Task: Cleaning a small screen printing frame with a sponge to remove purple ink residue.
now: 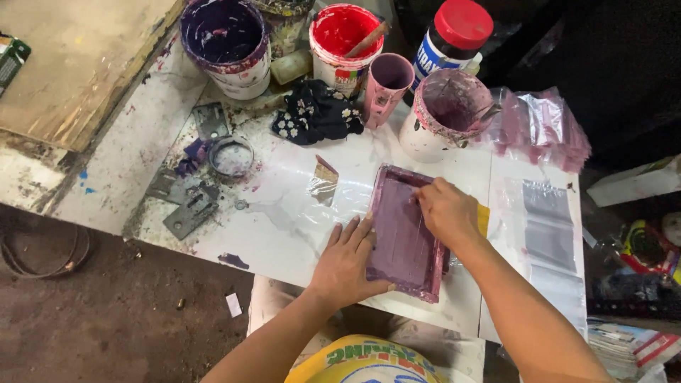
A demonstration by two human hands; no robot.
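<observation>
A small rectangular screen-printing frame [397,213], stained purple, lies flat on the white work table [284,234]. My left hand [347,262] presses flat on its left edge, fingers spread over the rim. My right hand [445,211] is closed on something inside the frame near its upper right part; what it grips is hidden by the fingers. A yellow piece [484,218] shows just past the right wrist.
Paint tubs stand along the table's back: a dark purple one [227,39], a red one with a stick [344,39], a pink cup [388,81], a mauve tub [447,110], a red-lidded jar [454,39]. A dark floral cloth [316,113], metal brackets [191,209] and clear plastic bags [543,124] lie around.
</observation>
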